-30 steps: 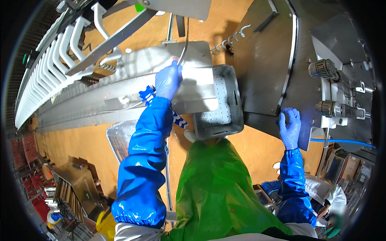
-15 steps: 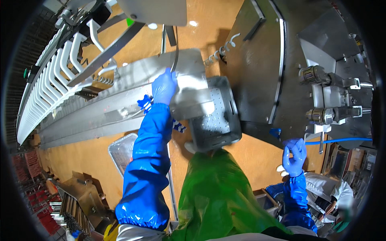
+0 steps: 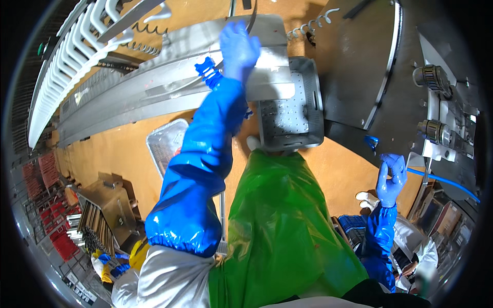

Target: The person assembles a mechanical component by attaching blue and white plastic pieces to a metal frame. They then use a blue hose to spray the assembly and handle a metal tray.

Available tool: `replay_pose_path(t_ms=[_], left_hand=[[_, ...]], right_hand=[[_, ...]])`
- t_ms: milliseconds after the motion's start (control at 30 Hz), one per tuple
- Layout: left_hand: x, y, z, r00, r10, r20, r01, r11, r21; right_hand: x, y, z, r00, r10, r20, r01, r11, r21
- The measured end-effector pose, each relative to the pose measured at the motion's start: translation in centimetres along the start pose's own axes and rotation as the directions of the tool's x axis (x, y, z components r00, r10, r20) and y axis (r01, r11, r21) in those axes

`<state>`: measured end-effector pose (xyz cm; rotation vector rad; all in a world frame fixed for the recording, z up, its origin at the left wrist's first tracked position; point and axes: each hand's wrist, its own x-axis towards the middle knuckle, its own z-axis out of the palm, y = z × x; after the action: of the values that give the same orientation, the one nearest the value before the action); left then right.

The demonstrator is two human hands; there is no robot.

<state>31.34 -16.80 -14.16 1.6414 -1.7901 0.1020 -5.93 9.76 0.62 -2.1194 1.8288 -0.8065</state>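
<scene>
My left hand (image 3: 239, 50), in a thin blue-violet glove and a blue sleeve, is over the right end of a long steel chute (image 3: 144, 100). Its fingers are stretched and apart, close to the lower end of a thin dark curved strip (image 3: 251, 21). A crumpled blue piece (image 3: 207, 71) sits beside that wrist. At the lower corner of a steel machine (image 3: 354, 66), my right hand (image 3: 392, 179), also gloved, is closed with fingers bent. What its fingertips hold, if anything, cannot be made out. A blue hose (image 3: 441, 178) runs rightward from beside it.
Under the chute's right end stands a grey perforated crate (image 3: 316, 113). Another pale crate (image 3: 165, 141) is on the orange floor (image 3: 113, 154). White curved bars (image 3: 77, 51) line the upper left. Metal couplings (image 3: 436, 132) project at right. Another person's white shoes (image 3: 366, 199) show near my right arm.
The whole view has shifted, so the scene sits higher and further right. My left hand's fingers have straightened and come off the dark strip. The right hand stays by the machine's corner.
</scene>
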Motion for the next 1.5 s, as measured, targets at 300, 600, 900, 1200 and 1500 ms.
replay_pose_path(t_ms=[300, 600, 900, 1200, 1500], left_hand=[[-16.7, -0.5, -7.8, 0.717, -0.694, -0.065, 0.545, 0.616, -0.568], [-11.9, -6.2, -12.0, 0.694, -0.540, 0.476, 0.534, -0.059, -0.844], [-13.4, -13.1, -22.7, 0.442, -0.801, 0.404, 0.639, -0.036, -0.768], [-16.1, -16.3, -26.2, 0.460, -0.868, 0.185, 0.632, 0.174, -0.755], [-21.2, -17.5, -27.9, 0.527, -0.800, 0.285, 0.517, 0.036, -0.855]], right_hand=[[-4.7, -4.2, 6.5, 0.973, 0.205, 0.103, -0.222, 0.955, 0.196], [-5.3, -8.5, 12.1, 0.935, 0.114, 0.336, -0.240, 0.901, 0.361], [-6.1, -8.5, 12.1, 0.932, 0.174, 0.317, -0.293, 0.878, 0.379], [-5.6, -9.2, 13.0, 0.932, 0.158, 0.327, -0.288, 0.869, 0.402], [-3.3, -10.7, 15.7, 0.940, -0.044, 0.338, -0.120, 0.885, 0.450]])
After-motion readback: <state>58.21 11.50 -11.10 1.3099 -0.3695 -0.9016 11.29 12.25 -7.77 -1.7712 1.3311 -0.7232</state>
